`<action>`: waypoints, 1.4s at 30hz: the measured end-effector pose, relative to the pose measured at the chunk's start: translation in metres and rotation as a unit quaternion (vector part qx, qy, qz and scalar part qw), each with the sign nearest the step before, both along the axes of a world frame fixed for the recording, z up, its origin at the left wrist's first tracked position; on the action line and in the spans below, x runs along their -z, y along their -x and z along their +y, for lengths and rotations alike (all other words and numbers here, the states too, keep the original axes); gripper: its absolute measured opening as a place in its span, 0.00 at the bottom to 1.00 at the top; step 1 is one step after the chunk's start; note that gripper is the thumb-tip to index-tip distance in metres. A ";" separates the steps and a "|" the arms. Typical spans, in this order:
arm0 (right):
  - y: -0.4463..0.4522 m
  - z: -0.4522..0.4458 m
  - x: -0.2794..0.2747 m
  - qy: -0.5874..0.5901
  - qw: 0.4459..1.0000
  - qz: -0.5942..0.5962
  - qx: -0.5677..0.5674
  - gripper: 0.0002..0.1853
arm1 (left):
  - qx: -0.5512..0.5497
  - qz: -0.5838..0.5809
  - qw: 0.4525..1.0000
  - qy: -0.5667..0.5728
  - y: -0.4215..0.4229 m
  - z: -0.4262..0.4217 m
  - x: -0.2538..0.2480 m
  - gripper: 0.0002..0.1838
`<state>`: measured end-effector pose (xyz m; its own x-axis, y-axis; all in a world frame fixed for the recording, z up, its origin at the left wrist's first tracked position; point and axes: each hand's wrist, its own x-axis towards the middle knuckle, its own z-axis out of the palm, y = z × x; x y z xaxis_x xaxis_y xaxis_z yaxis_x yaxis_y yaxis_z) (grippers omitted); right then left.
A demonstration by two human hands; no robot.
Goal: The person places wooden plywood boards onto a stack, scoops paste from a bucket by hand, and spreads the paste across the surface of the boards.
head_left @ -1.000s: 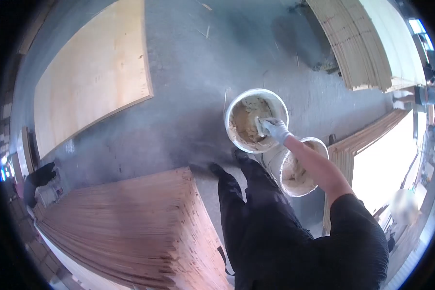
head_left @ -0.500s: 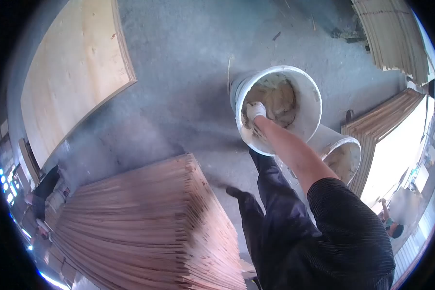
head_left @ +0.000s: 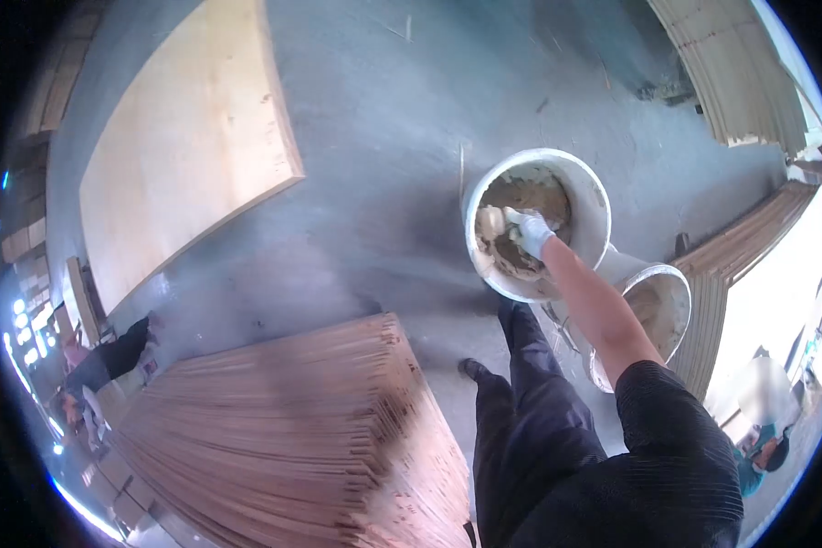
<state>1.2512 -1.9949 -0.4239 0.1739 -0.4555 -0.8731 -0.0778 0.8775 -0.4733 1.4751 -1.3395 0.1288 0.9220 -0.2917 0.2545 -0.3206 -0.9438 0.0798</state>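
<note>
My right hand [head_left: 532,232], in a white glove, reaches down inside a large white bucket [head_left: 596,188]. Its fingers are closed at a rounded, paste-coated tan piece [head_left: 490,222]; whether that is a tool or a lump of paste I cannot tell. Thick tan paste [head_left: 543,194] covers the bucket's bottom and clings to its lower wall. Against this bucket, on the near right, leans or stands a second white bucket [head_left: 683,306] with tan residue inside. My left hand is out of view.
A tall stack of thin wood sheets [head_left: 274,411] stands at the lower left. Plywood boards [head_left: 183,155] lie at the upper left, with more stacks [head_left: 731,68] on the right. People [head_left: 110,361] are at the left edge and a person [head_left: 760,457] at the lower right.
My right hand has lifted from the paste within the bucket, and the tan piece now shows at its fingers. The whole view has shifted, moving the stacks and boards rightward and down.
</note>
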 end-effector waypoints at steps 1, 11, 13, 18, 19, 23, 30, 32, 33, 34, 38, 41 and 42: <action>0.013 -0.004 -0.018 0.024 1.000 -0.005 -0.014 0.08 | 0.002 -0.003 1.000 0.011 0.004 0.010 -0.005 0.31; 0.104 -0.013 -0.286 0.335 0.918 -0.079 -0.199 0.24 | 0.002 -0.100 0.995 0.010 0.060 -0.007 -0.103 0.32; 0.093 0.014 -0.360 0.400 0.879 -0.124 -0.227 0.24 | 0.006 -0.162 0.986 0.040 0.057 0.007 -0.090 0.32; 0.042 0.133 -0.543 0.576 0.709 -0.256 -0.316 0.25 | 0.087 0.078 0.978 0.175 0.147 0.021 -0.164 0.30; 0.015 0.155 -0.568 0.554 0.698 -0.308 -0.333 0.26 | 0.110 0.074 0.966 0.221 0.178 0.027 -0.155 0.30; -0.113 0.284 -0.653 0.233 0.708 -0.555 -0.370 0.29 | 0.111 0.064 0.932 0.338 0.312 0.104 -0.099 0.31; -0.184 0.648 -0.759 0.105 0.586 -0.620 -0.511 0.21 | -0.332 0.051 0.849 0.407 0.609 0.329 0.011 0.20; -0.169 0.755 -0.788 0.064 0.533 -0.624 -0.569 0.19 | -0.433 0.096 0.794 0.415 0.703 0.390 -0.068 0.21; -0.146 0.812 -0.798 0.074 0.525 -0.627 -0.571 0.18 | -0.496 0.069 0.773 0.389 0.747 0.416 -0.081 0.22; -0.114 0.871 -0.808 0.085 0.517 -0.630 -0.573 0.17 | -0.556 0.044 0.747 0.362 0.790 0.443 -0.083 0.23; -0.012 1.065 -0.790 0.280 0.404 -0.665 -0.563 0.12 | -0.615 -0.057 0.640 0.456 0.932 0.533 -0.025 0.24; 0.074 1.191 -0.755 -0.055 0.446 -0.613 -0.650 0.05 | -0.591 0.026 0.673 0.444 1.025 0.629 0.014 0.25; 0.107 1.229 -0.744 0.021 0.452 -0.613 -0.648 0.04 | -0.571 0.035 0.684 0.452 1.051 0.661 0.012 0.25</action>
<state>1.1445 -0.7660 0.3201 0.6594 0.7102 0.2464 -0.1695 0.4599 -0.8717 0.4246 -0.6786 0.1168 0.4369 0.8765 -0.2019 0.6189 -0.1301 0.7746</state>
